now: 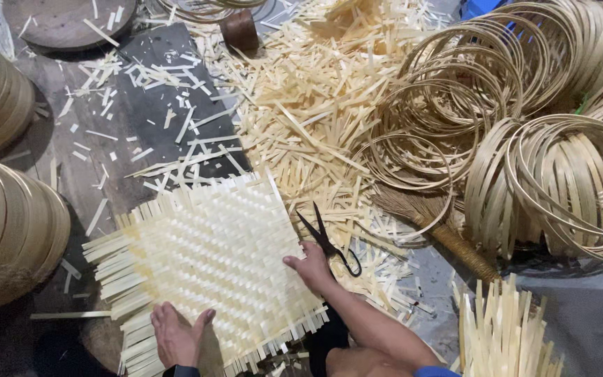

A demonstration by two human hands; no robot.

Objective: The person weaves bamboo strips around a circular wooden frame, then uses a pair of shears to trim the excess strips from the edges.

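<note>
A square mat of woven pale bamboo strips (211,258) lies flat before me, loose strip ends sticking out on all sides. My left hand (178,334) rests on its near edge, fingers spread, holding nothing. My right hand (310,267) presses on the mat's right edge with fingers curled over it. Black scissors (328,241) lie open on the cuttings just beyond my right hand, their handles partly hidden behind it.
Bamboo offcuts (315,98) cover the floor behind the mat. Coils of bamboo hoops (525,132) pile up at right. Stacked round bamboo trays (1,223) stand at left. A broom (448,234) and a bundle of strips (504,335) lie at right.
</note>
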